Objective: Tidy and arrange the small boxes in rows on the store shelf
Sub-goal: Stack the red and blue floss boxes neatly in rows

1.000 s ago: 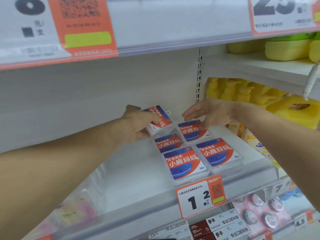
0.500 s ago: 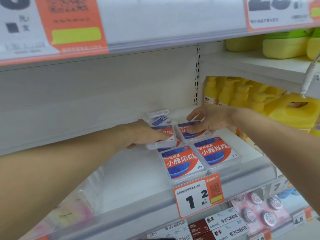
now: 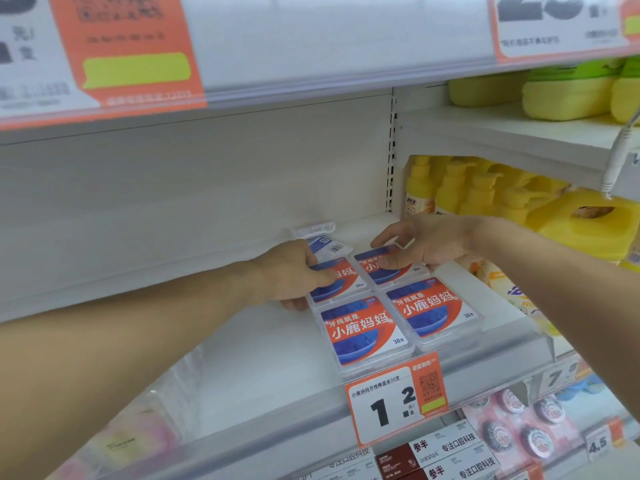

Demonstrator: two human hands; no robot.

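A: Orange-red and deep blue labels with white lettering on the clear floss boxes (image 3: pixel 363 332), white corner strip at each bottom right.
B: Same orange, blue and white on the box under the left hand (image 3: pixel 287 273) and the one under the right hand (image 3: pixel 427 242).
A: White with a blue patch and a black barcode on the flipped box (image 3: pixel 327 244) behind.
B: Orange and white price tag (image 3: pixel 396 400), black numerals, lime-green bar.
A: Plain white shelf (image 3: pixel 249 362).
B: Bright yellow pump bottles (image 3: pixel 450 188) to the right, yellow-green tubs (image 3: pixel 568 95) above.
A: Pink pack with dark round discs (image 3: pixel 519 431) below.
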